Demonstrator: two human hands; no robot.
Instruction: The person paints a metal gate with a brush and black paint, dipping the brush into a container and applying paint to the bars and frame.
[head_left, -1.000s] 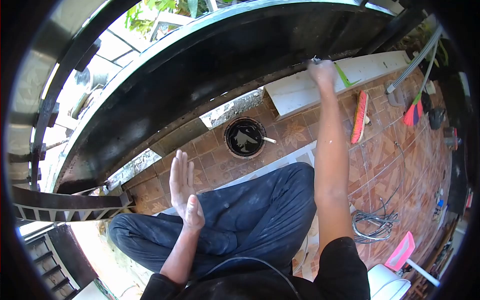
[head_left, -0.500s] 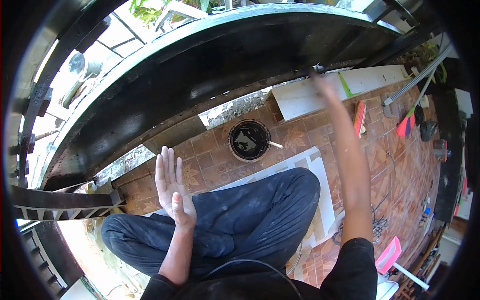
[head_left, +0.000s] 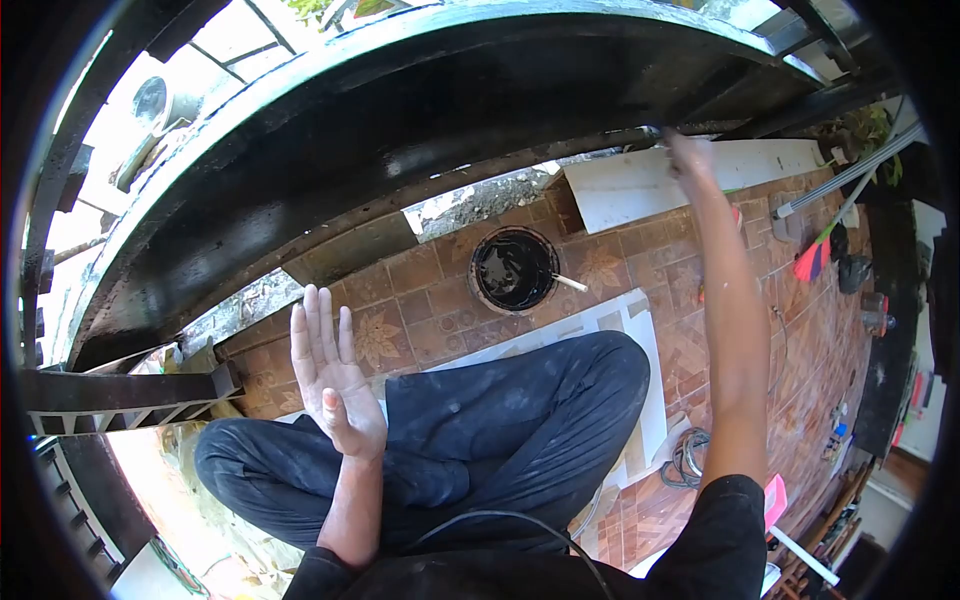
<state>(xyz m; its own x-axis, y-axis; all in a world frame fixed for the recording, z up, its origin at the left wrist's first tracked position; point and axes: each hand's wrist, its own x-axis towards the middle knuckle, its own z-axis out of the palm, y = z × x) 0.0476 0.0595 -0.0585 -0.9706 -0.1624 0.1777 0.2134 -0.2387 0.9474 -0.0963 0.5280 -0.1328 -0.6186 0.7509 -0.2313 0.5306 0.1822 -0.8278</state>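
Note:
My right hand (head_left: 690, 160) reaches forward, its fingers closed around a small paintbrush (head_left: 652, 131) that is mostly hidden. The brush meets the lower edge of a glossy black panel (head_left: 430, 110), which curves across the view. My left hand (head_left: 340, 390) is raised above my left leg, fingers stretched out and palm showing, with nothing in it. A round pot of black paint (head_left: 513, 270) stands on the tiles ahead of my crossed legs. A pale stick (head_left: 570, 283) leans out over the pot's right rim.
A white board (head_left: 630, 190) lies along the panel's foot at right. Another white sheet (head_left: 645, 350) lies partly beneath my legs. Farther right are a broom (head_left: 812, 260), a coiled cable (head_left: 688, 458) and a pink dustpan (head_left: 775, 500). A black metal frame (head_left: 130, 393) juts in from the left.
My right hand has moved slightly right and its blur has lessened. My left hand stays raised and open. The view has shifted a little.

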